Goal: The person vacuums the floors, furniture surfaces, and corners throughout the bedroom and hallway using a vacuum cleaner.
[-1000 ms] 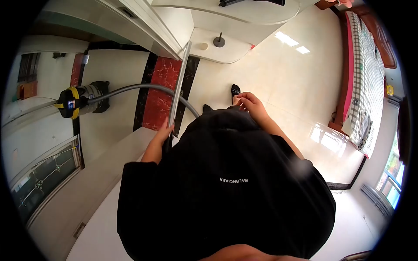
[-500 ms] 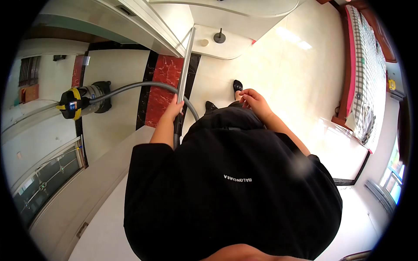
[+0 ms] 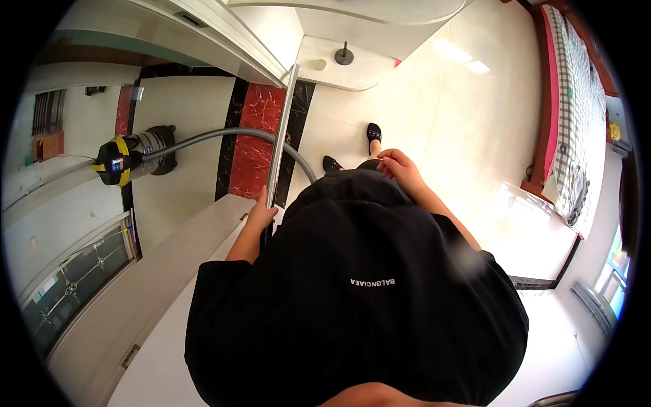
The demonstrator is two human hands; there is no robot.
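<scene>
My left hand [image 3: 263, 214] is wrapped round the lower end of a silver metal tube [image 3: 282, 136], which slants up towards the white door frame. A grey hose [image 3: 234, 131] arches over the red threshold [image 3: 255, 146], passes behind the tube and drops out of sight near my clothes. It comes from a yellow and black vacuum cleaner [image 3: 115, 161] on the floor at the left. My right hand [image 3: 399, 167] is held in front of my body, away from the tube, with curled fingers; whether anything lies within them is too small to tell.
A white low shelf [image 3: 366, 80] with a rounded edge carries a dark stand [image 3: 344, 57] and a small pale round object [image 3: 320, 64]. At the right stands a bed [image 3: 568, 115] with a checked cover. A white door [image 3: 196, 261] is beside my left arm.
My left hand and the tube first moved forward, then came back towards my body. My right hand stayed in front of me and shifted slightly right in view.
</scene>
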